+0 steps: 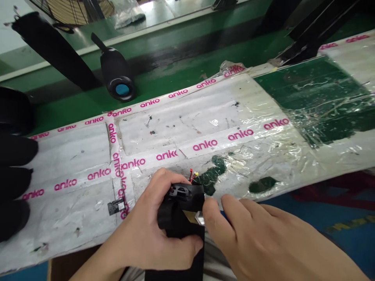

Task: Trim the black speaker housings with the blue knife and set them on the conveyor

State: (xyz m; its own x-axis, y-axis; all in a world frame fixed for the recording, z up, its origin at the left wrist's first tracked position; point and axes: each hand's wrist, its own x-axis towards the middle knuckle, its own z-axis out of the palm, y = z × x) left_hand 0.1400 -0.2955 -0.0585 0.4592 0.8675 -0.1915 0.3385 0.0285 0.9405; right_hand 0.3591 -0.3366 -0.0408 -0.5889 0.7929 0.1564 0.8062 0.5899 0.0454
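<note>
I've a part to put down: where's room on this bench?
Mostly bare: the right panel, between the long anko strips and right of the cross strip, bar small scraps; the left panel, across that strip. Crowded: around the left hand, black housing and wires; far left, dark rounded pieces.

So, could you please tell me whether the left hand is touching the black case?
Touching: the head view shows the left hand curled around the black case, with no gap showing between them.

White sheeting (178,132) and pink-lettered tape (187,148) cover the worktable (319,93), where a small black label (113,208) lies amid scraps (150,120).
</note>
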